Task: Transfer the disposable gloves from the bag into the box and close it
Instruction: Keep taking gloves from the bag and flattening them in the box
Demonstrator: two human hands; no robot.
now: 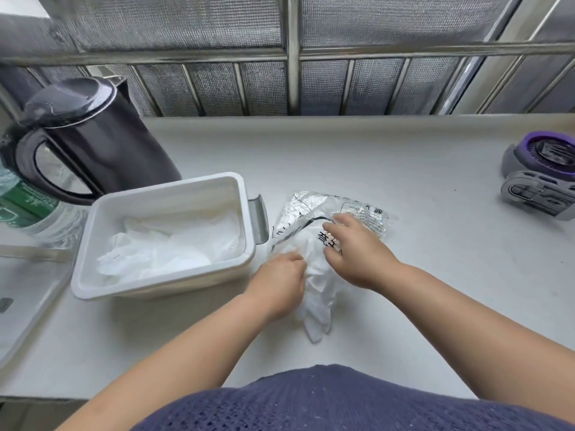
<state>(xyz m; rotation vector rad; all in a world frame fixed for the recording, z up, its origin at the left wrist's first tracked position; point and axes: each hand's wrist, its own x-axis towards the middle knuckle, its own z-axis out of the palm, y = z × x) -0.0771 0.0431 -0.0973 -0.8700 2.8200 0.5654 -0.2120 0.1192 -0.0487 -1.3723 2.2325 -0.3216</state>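
Here, curled hands (280, 279) (357, 253) grip bag (361, 208) and gloves (317, 309).

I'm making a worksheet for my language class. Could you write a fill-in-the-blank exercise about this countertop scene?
1. The white box stands open, to the ___ of the bag.
2. Behind the box stands a black ___.
3. The right hand holds the bag while the left hand pinches the ___ sticking out of it.

Missing words: left; kettle; gloves.
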